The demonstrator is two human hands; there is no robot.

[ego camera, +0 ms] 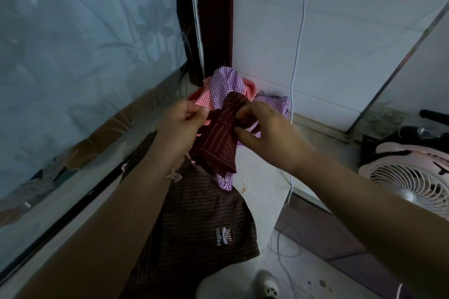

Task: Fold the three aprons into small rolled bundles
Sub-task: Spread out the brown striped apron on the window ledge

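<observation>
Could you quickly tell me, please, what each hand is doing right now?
Left hand: fingers curled, pinching the dark red striped cloth apron.
Right hand: fingers curled round the same apron, gripping it.

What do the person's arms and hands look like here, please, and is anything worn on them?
Both forearms are bare up to the edge of the picture: no sleeves, no gloves. No watch or ring shows on the left hand or the right hand. A small pale frilly band, perhaps a hair tie, seems to sit at the left wrist, though it could be cloth lying behind the arm.
</observation>
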